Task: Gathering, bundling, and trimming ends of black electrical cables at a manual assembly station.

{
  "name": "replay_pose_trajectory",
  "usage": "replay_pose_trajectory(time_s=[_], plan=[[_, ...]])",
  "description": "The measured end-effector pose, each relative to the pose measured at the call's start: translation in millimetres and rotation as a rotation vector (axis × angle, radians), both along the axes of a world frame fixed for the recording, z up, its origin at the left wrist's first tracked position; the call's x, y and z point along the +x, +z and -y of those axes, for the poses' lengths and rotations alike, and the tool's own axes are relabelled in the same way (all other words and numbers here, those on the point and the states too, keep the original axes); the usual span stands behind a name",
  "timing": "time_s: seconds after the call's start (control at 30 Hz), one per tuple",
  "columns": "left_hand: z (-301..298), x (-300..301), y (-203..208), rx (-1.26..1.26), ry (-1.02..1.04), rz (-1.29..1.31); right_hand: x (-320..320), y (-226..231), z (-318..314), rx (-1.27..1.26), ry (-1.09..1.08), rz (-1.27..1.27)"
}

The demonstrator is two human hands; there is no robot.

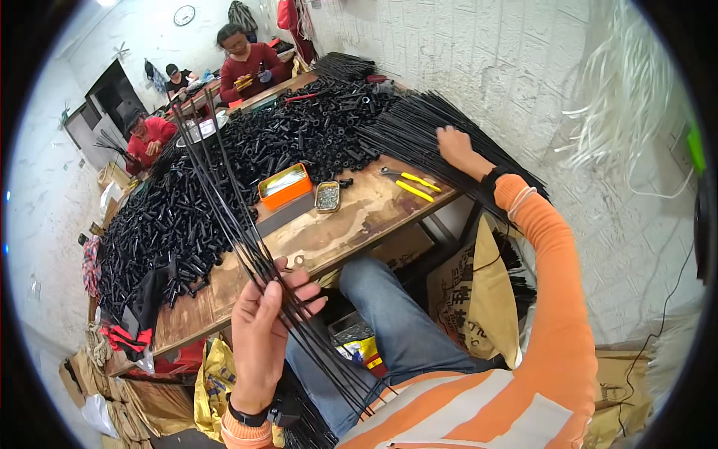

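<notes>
My left hand (pixel 263 322) holds a loose bunch of long thin black rods (pixel 250 258) over my lap, pinned under the thumb with the other fingers partly spread. The rods slant from near my waist up across the table. On the right, my right hand (pixel 456 150) rests on a large pile of similar black rods (pixel 411 131), its fingers curled in; whether it grips any is hard to make out. Yellow-handled pliers (pixel 413 186) lie on the wooden table (pixel 351 232) near that pile. An orange box (pixel 285 186) with pale thin pieces stands beside a small container (pixel 327 197) of tiny bits.
A big heap of short black tubes (pixel 262 142) covers much of the table. A white wall (pixel 516 67) runs along the right, with white strands (pixel 628 97) hanging there. Brown sacks (pixel 490 299) stand under the table. People in red (pixel 250 71) work at the far side.
</notes>
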State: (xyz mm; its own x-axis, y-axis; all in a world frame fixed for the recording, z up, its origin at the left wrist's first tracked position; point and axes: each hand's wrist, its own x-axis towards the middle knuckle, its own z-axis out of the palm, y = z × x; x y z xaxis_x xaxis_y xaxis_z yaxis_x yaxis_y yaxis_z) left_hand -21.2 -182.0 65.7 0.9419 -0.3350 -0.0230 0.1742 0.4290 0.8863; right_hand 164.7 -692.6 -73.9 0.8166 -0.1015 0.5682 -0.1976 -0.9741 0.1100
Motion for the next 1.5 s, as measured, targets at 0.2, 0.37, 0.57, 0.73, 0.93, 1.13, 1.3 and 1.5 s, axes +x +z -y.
replay_pose_trajectory(time_s=[0.2,0.37,0.57,0.73,0.93,1.13,1.3,1.5], plan=[[-0.3,11.1,-7.4,0.082,0.046,0.014,22.0,-6.2,21.8,0.014,-0.01,-0.069],[5.0,14.6,-9.7,0.01,-0.011,-0.008,23.5,74.5,-3.9,0.214,0.202,0.141],[-5.9,17.6,-21.1,-0.001,0.002,0.016,9.6,178.3,-113.1,0.425,0.602,0.129],[-13.0,31.9,-20.0,0.006,0.011,0.034,-17.3,193.4,-225.8,1.281,0.984,-0.361],[-29.1,26.9,-30.5,0.093,0.071,0.09,-98.5,139.0,-352.8,1.454,1.232,-0.784],[-45.7,26.3,-20.8,0.153,0.024,0.202,-64.0,155.1,-373.3,1.153,1.28,-0.433],[-43.3,34.0,-26.1,-0.192,-0.347,-0.101,-34.9,172.8,-378.3,1.986,1.337,-0.924],[-43.0,45.3,-17.2,-0.044,-0.194,0.044,-43.7,165.0,-379.6,1.853,1.373,-1.004]])
